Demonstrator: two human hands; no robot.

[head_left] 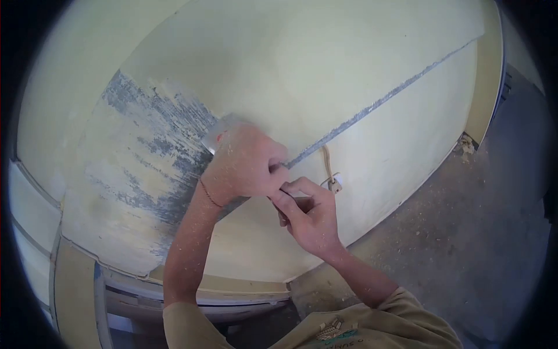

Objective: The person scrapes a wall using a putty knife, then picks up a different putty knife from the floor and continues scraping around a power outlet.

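My left hand (247,160) is closed over a scraper (224,127). The scraper's pale, flat blade shows past the fingers and rests against or very close to the wall (290,75); most of the tool is hidden. My right hand (314,218) is closed just below and to the right, its fingers touching or nearly touching the left hand. A small dark end, likely the handle, shows between the two hands. Beside the blade lies a rough grey patch (168,128) where the cream coating is stripped away in streaks. Pale flecks dot both forearms.
A narrow grey strip (372,107) runs diagonally up the wall to the right. A cable (326,160) hangs down to a small white fitting (336,183) near my right hand. The dusty concrete floor (430,244) lies at the right, and a pale frame (81,285) stands at lower left.
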